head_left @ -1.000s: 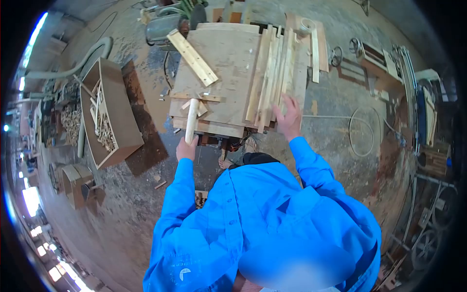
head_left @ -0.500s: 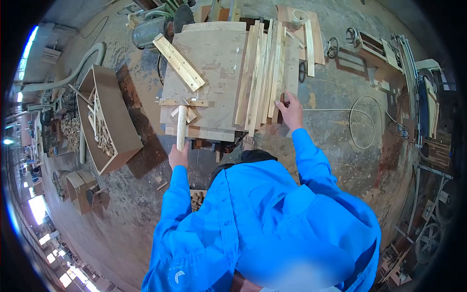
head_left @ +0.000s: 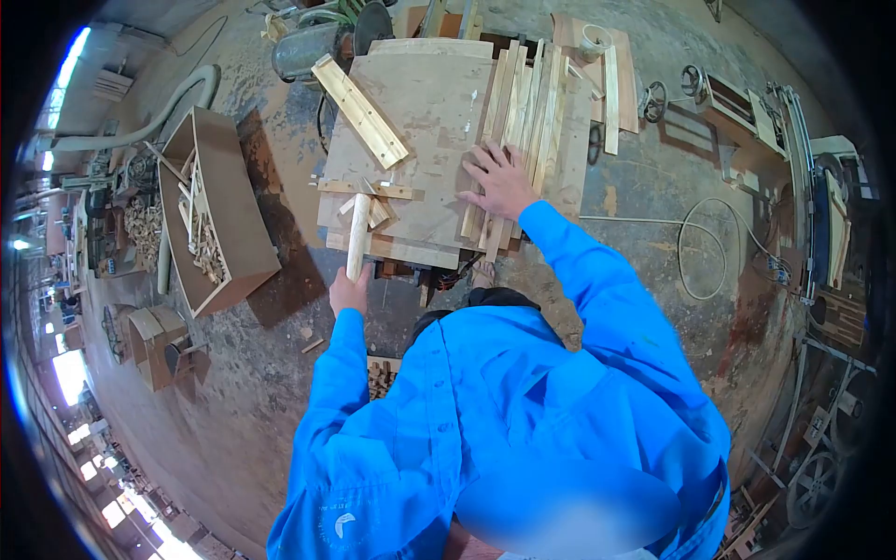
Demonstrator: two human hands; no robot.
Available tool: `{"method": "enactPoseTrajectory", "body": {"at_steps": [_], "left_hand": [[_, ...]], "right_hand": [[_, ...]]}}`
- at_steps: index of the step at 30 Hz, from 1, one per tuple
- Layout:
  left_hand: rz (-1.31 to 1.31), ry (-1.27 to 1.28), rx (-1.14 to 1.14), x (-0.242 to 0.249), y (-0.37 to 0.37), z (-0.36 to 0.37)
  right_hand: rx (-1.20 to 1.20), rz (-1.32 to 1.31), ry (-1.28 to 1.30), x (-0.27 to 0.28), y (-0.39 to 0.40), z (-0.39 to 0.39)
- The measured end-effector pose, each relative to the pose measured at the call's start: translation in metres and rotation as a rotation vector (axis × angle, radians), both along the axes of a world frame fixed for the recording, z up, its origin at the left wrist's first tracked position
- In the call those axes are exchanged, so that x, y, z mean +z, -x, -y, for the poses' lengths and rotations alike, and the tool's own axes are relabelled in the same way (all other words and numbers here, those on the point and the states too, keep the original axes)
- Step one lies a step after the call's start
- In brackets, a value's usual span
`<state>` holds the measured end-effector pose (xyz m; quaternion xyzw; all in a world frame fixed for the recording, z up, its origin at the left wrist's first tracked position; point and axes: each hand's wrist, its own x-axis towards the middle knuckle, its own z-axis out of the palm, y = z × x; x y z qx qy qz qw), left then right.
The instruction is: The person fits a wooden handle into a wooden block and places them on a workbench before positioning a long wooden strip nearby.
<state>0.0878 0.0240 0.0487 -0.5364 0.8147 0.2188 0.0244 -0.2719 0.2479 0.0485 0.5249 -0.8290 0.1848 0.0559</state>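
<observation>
My left hand (head_left: 349, 289) is closed around the lower end of a pale, rounded wooden stick (head_left: 358, 235). The stick's far end reaches over the front of the worktable (head_left: 429, 112), close to a narrow crosspiece (head_left: 387, 191) and small wood offcuts (head_left: 377, 214). Fingers spread, my right hand (head_left: 502, 182) lies palm down on a row of long wood strips (head_left: 530, 103) along the table's right side. It covers part of those strips. A wider board with dark holes (head_left: 360, 110) rests slantwise at the table's left.
An open-topped box of scrap wood (head_left: 245, 210) stands on the floor at left. Behind the table is a motor (head_left: 308, 51). A pale hose (head_left: 714, 250) loops across the floor at right, below a machine with handwheels (head_left: 742, 112).
My right hand has moved left from the outer edge of the strips onto their tops, and its fingers have spread. My left hand still grips the stick.
</observation>
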Motion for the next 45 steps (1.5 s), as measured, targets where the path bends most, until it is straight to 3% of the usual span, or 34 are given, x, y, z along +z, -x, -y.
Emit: {"method": "enactPoseTrajectory", "body": {"at_steps": [11, 14, 18, 19, 21, 22, 25, 27, 34, 39, 40, 41, 42, 43, 45], "left_hand": [[-0.028, -0.014, 0.014, -0.001, -0.002, 0.001], [-0.043, -0.016, 0.011, 0.000, -0.002, -0.001], [-0.062, -0.017, 0.007, 0.004, -0.001, -0.002], [-0.061, -0.020, 0.011, 0.003, -0.003, -0.002], [-0.025, -0.013, 0.013, -0.001, -0.003, 0.001], [-0.021, -0.017, 0.004, -0.003, -0.003, 0.003], [-0.035, -0.030, -0.016, -0.007, -0.010, 0.002], [-0.049, -0.039, -0.005, -0.006, -0.009, 0.003], [-0.069, -0.032, -0.046, -0.011, -0.015, 0.007], [-0.121, -0.087, -0.042, -0.008, -0.014, 0.003], [0.016, -0.143, -0.019, -0.006, -0.013, 0.002], [0.069, -0.121, -0.053, -0.001, -0.013, 0.002], [-0.049, -0.123, 0.018, 0.024, -0.015, -0.007], [-0.024, -0.145, -0.013, 0.013, -0.019, 0.001], [-0.140, -0.207, -0.072, 0.025, -0.022, 0.000]], "right_hand": [[0.049, 0.040, -0.090, -0.002, 0.005, -0.032], [0.026, 0.029, 0.016, -0.003, 0.003, -0.034], [-0.458, 0.154, 0.167, 0.007, 0.000, -0.066], [-0.455, 0.155, 0.163, 0.004, 0.000, -0.079], [-0.742, 0.384, 0.240, -0.001, 0.000, -0.103], [-0.752, 0.385, 0.237, -0.003, 0.000, -0.112], [-0.710, 0.520, 0.151, -0.009, -0.008, -0.132], [-0.601, 0.564, 0.229, -0.002, -0.008, -0.134], [-0.584, 0.868, 0.132, 0.008, -0.004, -0.147], [-0.399, 0.666, 0.048, 0.002, -0.013, -0.159], [-0.367, 0.599, 0.016, -0.025, -0.014, -0.172], [-0.338, 0.637, -0.010, -0.008, -0.020, -0.165], [-0.238, 0.807, 0.094, 0.005, -0.025, -0.155], [-0.309, 0.605, -0.041, -0.017, -0.021, -0.162], [-0.359, 0.615, -0.056, -0.020, -0.022, -0.166]]}}
